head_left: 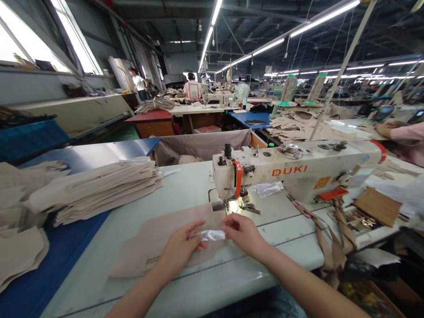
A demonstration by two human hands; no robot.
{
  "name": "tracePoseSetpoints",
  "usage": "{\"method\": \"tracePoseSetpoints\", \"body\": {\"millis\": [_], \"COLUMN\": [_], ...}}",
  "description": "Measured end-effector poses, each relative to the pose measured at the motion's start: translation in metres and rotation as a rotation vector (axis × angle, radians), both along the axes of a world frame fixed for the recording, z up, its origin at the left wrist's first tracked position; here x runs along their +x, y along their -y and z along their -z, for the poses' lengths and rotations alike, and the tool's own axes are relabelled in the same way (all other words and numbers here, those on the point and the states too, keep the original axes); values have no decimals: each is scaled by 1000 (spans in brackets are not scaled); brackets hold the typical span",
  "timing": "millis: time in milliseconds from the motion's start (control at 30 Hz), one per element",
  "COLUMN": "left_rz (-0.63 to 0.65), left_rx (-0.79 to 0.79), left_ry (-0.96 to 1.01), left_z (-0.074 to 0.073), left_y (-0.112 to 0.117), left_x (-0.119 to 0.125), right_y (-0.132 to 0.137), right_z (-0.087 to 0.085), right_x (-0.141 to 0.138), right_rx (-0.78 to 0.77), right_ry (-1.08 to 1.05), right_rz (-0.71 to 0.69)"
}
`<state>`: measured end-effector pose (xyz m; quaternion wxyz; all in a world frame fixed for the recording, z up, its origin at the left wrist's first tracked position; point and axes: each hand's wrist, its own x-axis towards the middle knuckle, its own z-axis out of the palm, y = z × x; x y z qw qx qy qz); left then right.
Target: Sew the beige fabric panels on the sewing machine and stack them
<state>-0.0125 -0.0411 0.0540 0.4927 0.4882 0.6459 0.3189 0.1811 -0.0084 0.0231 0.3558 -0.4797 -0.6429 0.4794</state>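
Observation:
A beige fabric panel [155, 232] with a narrow slit lies flat on the sewing table, its right end close to the needle of the sewing machine [258, 172]. Above it I hold a short, shiny, translucent strip [213, 235], which looks like plastic film. My left hand [182, 247] grips the strip's left end between thumb and fingers. At the other end, my right hand [243, 233] pinches it just in front of the lit presser foot [231, 205]. The fingertips partly cover both ends of the strip.
Stacked beige fabric pieces [106, 187] lie to the left. Clear plastic pieces [267, 189] and scissors [298, 205] are by the machine. Fabric strips [331, 243] hang over the table's right edge. Another person's arm [404, 132] shows at far right.

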Motion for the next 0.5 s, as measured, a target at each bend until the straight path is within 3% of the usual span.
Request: {"method": "tracePoseSetpoints", "body": {"millis": [100,200,267,333,433,500], "left_rz": [-2,28,59,128,332,460], "left_rx": [-5,18,127,390,892,1089], "left_ry": [-24,-103,-252,-485,-823,-933], "left_z": [-2,1,5,10,19,25], "left_y": [-5,-9,-9,-9,-8,-9], "left_x": [3,2,-2,-4,0,7], "right_y": [-9,-15,-19,-22,-27,-30], "right_z": [9,15,17,17,16,15], "right_x": [-6,-11,-12,-12,-11,-10], "right_rx": [-179,-198,-209,-217,-225,-223], "right_ry": [-87,-81,-74,-60,-29,-3], "right_rz": [-38,-26,-24,-30,-51,-63]}}
